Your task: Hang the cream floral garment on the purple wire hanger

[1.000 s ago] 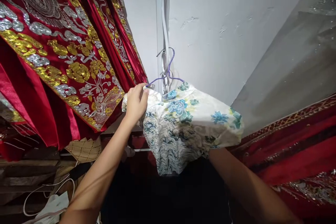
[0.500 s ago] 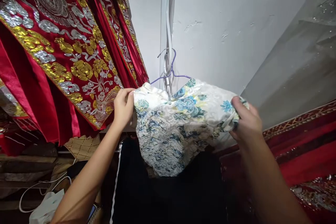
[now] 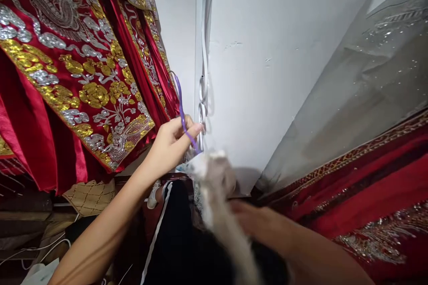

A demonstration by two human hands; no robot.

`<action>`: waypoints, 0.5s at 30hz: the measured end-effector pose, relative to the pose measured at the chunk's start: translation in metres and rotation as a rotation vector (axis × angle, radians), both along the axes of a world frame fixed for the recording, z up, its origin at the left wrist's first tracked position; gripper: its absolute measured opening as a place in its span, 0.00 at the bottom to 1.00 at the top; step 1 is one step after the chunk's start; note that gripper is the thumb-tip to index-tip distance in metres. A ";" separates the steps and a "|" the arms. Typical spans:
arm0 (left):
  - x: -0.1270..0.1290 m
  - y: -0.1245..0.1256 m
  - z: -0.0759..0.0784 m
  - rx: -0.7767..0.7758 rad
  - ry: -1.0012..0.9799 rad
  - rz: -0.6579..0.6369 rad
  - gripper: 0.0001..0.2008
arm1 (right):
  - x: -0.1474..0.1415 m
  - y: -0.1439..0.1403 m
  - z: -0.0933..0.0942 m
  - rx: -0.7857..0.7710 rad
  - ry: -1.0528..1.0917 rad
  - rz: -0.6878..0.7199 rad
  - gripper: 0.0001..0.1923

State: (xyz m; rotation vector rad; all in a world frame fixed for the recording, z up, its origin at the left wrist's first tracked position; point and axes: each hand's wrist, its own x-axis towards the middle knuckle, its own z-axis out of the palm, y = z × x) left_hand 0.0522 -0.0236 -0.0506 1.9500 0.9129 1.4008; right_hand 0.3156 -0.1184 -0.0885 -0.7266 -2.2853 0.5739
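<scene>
My left hand (image 3: 177, 142) is closed on a purple hanger (image 3: 181, 104), thumb along its upper part, at the middle of the view. The hook points up, free of the white strap (image 3: 204, 49). Below it hangs a white garment with a blue floral pattern (image 3: 200, 167), swung edge-on and smeared by motion. My right hand (image 3: 249, 218) is low at the right, beside the blurred fabric. Its fingers are too smeared to tell whether they grip the cloth.
Red garments with gold and silver sequins (image 3: 95, 93) hang at the left. The strap with loops hangs down a white wall (image 3: 261, 84). At the right are a sheer plastic cover (image 3: 361, 84) and red beaded fabric (image 3: 374, 187). A white cable (image 3: 60, 242) lies lower left.
My left hand has gone from the garment's shoulder to the hanger, which has come off the strap. The garment has turned from spread out to edge-on. My right hand has moved down and inward.
</scene>
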 end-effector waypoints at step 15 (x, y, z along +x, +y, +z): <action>0.015 -0.010 -0.013 -0.332 -0.434 -0.614 0.22 | -0.057 0.115 -0.030 0.598 0.022 -0.396 0.54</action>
